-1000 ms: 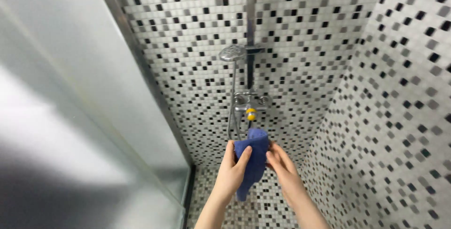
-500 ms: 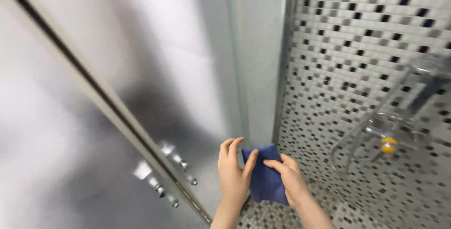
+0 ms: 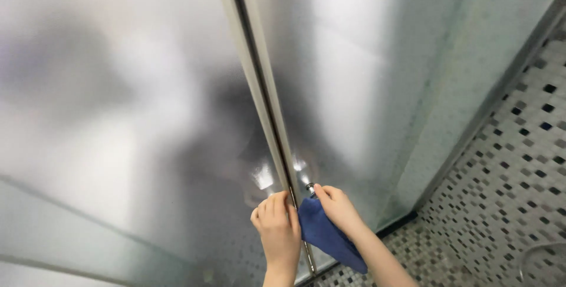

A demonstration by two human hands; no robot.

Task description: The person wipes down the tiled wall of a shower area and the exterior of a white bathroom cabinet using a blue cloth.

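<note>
Cloth: blue cloth [image 3: 327, 237] is pressed to the frosted glass door [image 3: 147, 116] beside the metal frame [image 3: 265, 116].
Right hand [image 3: 336, 207]: closed over the cloth.
Left hand [image 3: 277, 228]: curled on the frame; nothing is held.
Technique: flat, even pressure is advised along the frame.

Cloth [image 3: 327, 237] under right hand [image 3: 337, 207], against glass door [image 3: 365, 86]; left hand [image 3: 277, 228] beside.

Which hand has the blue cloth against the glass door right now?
The right hand. It presses the blue cloth to the frosted door. The left hand sits bare on the door's metal edge strip.
</note>
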